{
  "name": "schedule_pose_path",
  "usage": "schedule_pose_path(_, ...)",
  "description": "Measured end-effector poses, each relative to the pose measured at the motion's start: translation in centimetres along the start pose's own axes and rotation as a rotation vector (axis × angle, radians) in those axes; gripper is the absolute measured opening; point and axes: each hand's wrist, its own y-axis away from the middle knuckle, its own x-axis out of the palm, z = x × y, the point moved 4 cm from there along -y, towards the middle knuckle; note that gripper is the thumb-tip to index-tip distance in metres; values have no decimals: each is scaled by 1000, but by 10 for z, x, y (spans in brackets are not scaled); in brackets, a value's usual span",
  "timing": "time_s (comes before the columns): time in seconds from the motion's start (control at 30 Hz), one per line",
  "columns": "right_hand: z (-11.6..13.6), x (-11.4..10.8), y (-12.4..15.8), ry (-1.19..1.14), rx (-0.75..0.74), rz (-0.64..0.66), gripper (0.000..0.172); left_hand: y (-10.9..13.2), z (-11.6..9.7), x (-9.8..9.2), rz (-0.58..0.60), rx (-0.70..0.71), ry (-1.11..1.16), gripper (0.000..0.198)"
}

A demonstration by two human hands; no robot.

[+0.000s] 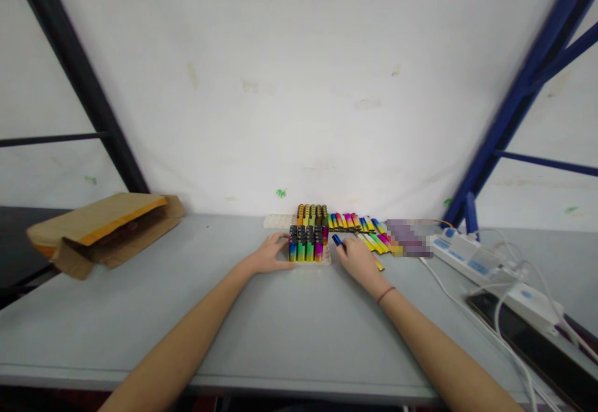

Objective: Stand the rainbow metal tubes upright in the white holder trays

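Note:
A white tray [327,258] near the back of the grey table [187,300] holds several upright multicoloured lighters [306,245]. My left hand [271,255] rests against the tray's left side, fingers touching it. Just right of the tray, my right hand [359,260] holds a blue lighter [337,240] at its fingertips. A second group of upright lighters [312,214] stands behind in another white tray [276,220]. Several loose lighters [359,225] lie flat in a row to the right of it.
An open cardboard box [100,228] lies on its side at the left. White power strips [471,259] with cables and a dark phone [527,337] sit at the right. A white wall rises behind; blue and black shelf struts flank the table.

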Motion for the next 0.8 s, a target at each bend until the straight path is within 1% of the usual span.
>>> schedule_pose_path(0.17, -11, -1, -2, -503, 53, -72, 13, 2, -6, -2, 29, 25, -21, 72)
schedule_pose_path(0.23, -11, 3, -1, -722, 103, -47, 7, 3, -8, -2, 31, 25, -38, 73)
schedule_pose_path(0.27, -10, 5, -1, -836, 133, -21, 7, 3, -8, -2, 30, 22, -49, 72)
schedule_pose_path(0.33, -7, 9, 0, -1014, 157, 25, 15, 4, -10, -1, 30, 19, -66, 72)
schedule_pose_path(0.43, -3, 8, 0, -1098, 84, 20, 29, 4, -13, -1, 21, 20, -74, 69)
schedule_pose_path(0.5, 0, 5, 0, -1133, 23, -2, 32, 5, -15, -2, 2, 26, -72, 67)
schedule_pose_path(0.53, 1, 5, 0, -1172, 17, -1, 33, 5, -17, -3, -8, 29, -72, 67)
schedule_pose_path(0.6, 3, 7, 1, -1278, 65, 29, 35, 5, -19, -3, -19, 33, -70, 66)
schedule_pose_path(0.67, 2, 10, 1, -1351, 174, 68, 38, 5, -21, -3, -14, 31, -69, 65)
schedule_pose_path(0.7, 0, 11, 1, -1353, 233, 64, 38, 6, -22, -3, -7, 30, -69, 64)
schedule_pose_path(0.73, -3, 11, 2, -1321, 276, 33, 38, 6, -22, -3, 0, 29, -69, 64)
schedule_pose_path(0.77, -6, 9, 1, -1256, 291, -26, 38, 6, -22, -3, 5, 29, -70, 64)
schedule_pose_path(0.8, -10, 4, 1, -1163, 277, -107, 38, 6, -22, -2, 10, 28, -70, 65)
